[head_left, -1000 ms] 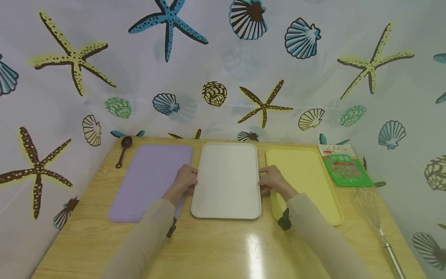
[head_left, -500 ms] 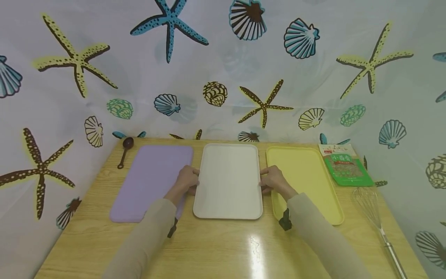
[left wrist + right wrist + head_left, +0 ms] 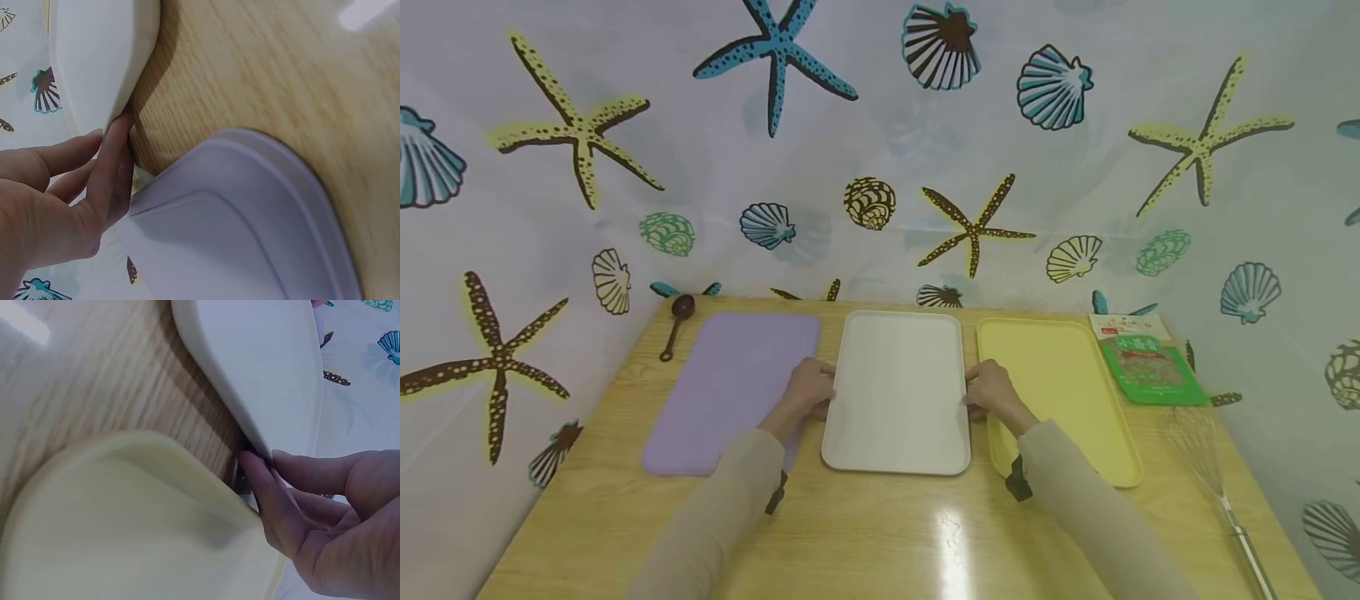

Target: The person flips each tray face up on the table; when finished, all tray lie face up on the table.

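Note:
Between my two hands lies a white rectangular tray [image 3: 898,392], level, at the middle of the table. My left hand [image 3: 807,390] pinches its left rim, thumb on top and fingers below, as the left wrist view shows. On the opposite side my right hand [image 3: 992,390] pinches the right rim the same way. A purple tray [image 3: 730,392] sits under the left forearm, and a yellow tray [image 3: 1060,383] under the right one. The white tray's edges stand slightly above the wood in both wrist views, casting a shadow.
A dark brown spoon [image 3: 677,321] lies at the back left corner. At the right, a green and white packet [image 3: 1150,362] lies beyond a wire whisk [image 3: 1217,479]. A curtain [image 3: 880,125] printed with shells and starfish hangs behind the wooden table [image 3: 865,533].
The whole head view has shifted slightly, so everything appears a little farther right. Both hands keep their grip on the white tray, whose place between the other trays looks nearly the same.

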Available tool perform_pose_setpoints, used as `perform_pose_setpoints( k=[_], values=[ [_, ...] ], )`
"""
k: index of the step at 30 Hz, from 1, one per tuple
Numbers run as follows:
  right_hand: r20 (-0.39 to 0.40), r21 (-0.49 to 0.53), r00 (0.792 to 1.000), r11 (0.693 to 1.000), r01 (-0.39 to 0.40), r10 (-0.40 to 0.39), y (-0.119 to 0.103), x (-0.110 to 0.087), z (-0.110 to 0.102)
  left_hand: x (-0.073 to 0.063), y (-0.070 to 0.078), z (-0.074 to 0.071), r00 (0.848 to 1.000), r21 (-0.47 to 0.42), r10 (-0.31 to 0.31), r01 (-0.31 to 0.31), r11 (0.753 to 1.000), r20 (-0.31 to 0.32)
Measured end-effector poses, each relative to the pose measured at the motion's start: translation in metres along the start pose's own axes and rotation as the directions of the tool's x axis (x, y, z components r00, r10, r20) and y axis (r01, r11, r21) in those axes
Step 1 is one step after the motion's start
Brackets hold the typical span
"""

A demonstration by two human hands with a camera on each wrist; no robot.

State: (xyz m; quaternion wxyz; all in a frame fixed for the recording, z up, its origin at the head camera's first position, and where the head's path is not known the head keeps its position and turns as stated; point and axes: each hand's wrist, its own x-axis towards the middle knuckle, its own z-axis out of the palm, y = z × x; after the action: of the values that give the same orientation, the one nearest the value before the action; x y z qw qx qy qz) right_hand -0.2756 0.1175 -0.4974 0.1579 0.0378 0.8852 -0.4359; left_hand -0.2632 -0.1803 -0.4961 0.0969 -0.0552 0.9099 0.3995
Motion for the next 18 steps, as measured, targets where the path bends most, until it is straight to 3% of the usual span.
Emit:
perform_pose_setpoints(
  k=[3,7,10,14,18],
  values=[
    [-0.007,-0.051,1.0,0.998,0.026,-0.026,0.003,-0.002,-0.002,0.002,-0.003,0.0,1.0,-0.027,-0.023,0.022,0.999,-0.005],
    [-0.064,-0.213,0.99,0.971,0.109,-0.125,0.001,-0.006,-0.005,-0.003,-0.01,-0.017,0.999,-0.095,-0.036,0.034,0.995,-0.019],
    [-0.122,-0.295,0.972,0.943,0.156,-0.199,-0.003,-0.011,-0.005,-0.011,-0.019,-0.038,0.998,-0.054,0.023,-0.027,0.998,-0.061],
    [-0.182,-0.315,0.945,0.926,0.206,-0.272,-0.015,-0.018,0.003,-0.02,-0.04,-0.063,0.982,0.135,0.137,-0.119,0.984,-0.129],
    [-0.212,-0.345,0.918,0.905,0.25,-0.335,-0.032,-0.023,0.018,-0.026,-0.067,-0.082,0.96,0.366,0.249,-0.188,0.911,-0.127]
  ],
)
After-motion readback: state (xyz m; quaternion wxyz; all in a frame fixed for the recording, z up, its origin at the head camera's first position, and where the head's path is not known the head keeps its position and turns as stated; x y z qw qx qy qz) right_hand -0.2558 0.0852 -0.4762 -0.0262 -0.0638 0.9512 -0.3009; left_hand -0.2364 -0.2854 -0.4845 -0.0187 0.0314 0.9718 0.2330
